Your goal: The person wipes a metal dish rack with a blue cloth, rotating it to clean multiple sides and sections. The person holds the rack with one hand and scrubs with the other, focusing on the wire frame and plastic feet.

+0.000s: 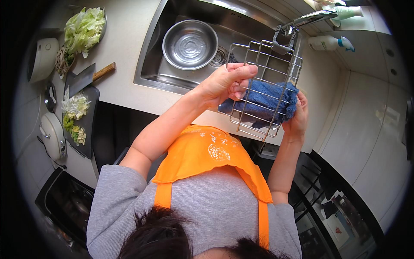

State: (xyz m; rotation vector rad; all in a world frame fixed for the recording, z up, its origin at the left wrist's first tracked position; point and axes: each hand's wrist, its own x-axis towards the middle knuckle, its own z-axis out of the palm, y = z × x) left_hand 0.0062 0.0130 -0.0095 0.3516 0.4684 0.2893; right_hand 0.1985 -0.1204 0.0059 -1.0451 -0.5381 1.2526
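My left hand (pixel 235 81) grips the side of a metal wire rack (pixel 286 76), thumb over the upper wires. The rack is tilted in front of me, partly above the sink (pixel 181 84) and partly over the counter's front edge. A blue cloth (pixel 263 90) shows behind the rack's wires and bunches at its right side. At that side my right hand (pixel 299 111) holds the cloth against the rack, its fingers partly hidden. A round stainless steel basin (pixel 190 45) sits in the sink beside the drain strainer (pixel 220 56).
A chrome faucet (pixel 312 18) reaches over the rack's far end. A spray bottle (pixel 323 43) lies to the right. On the left, a cleaver (pixel 82 81) rests across a black cutting board (pixel 92 119) holding chopped vegetables (pixel 76 105). Lettuce leaves (pixel 84 30) pile up farther back.
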